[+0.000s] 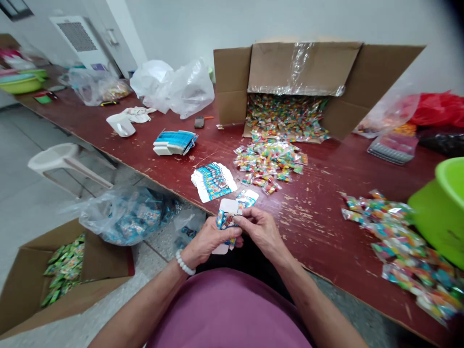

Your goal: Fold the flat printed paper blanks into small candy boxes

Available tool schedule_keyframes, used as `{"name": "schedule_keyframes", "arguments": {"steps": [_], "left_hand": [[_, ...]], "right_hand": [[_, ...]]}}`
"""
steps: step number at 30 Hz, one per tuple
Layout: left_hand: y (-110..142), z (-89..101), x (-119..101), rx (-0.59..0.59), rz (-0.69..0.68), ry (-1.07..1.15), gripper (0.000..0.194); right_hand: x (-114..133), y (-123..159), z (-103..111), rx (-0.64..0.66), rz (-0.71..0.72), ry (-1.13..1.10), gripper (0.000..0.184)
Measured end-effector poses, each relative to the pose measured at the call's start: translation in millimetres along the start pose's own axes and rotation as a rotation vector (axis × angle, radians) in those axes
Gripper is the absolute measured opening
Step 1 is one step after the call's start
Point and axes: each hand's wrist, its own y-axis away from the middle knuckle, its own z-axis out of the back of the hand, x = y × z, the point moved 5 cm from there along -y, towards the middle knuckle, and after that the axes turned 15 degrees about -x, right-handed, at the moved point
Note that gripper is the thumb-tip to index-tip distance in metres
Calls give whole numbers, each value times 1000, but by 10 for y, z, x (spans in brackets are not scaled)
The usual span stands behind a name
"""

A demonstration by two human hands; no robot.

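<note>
Bright, even indoor light here, with a pale glare on the tabletop and sparkle off the clear wrappers. Shadows look soft. The view is slightly hazy, the edges stretch, and the top right corner darkens.

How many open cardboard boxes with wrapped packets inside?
2: one box on the red table, another box on the floor, lower left. The brown shape at far left is unclear.

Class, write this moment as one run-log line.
left hand: holds blue carton | right hand: pinches same carton | table: fanned cartons, candy packets, open cardboard box
</note>
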Motion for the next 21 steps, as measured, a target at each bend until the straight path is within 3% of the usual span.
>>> {"name": "schedule_keyframes", "arguments": {"steps": [4,11,14,17,21], "left_hand": [[-18,41,-9,-74,-108,-2,39],[108,-57,-3,-37,93,221,42],[86,-38,-22,-34,9,170,37],[46,83,-64,-159,-151,88,47],[74,203,-82,-340,-236,42,71]], "right_hand": [[72,-27,57,-61,48,-18,31],[90,41,-47,-2,-43,-223,34],[83,30,-38,-75,-2,-162,35],[106,7,42,-186,90,-41,31],[101,7,107,-234,109,-70,38]]}}
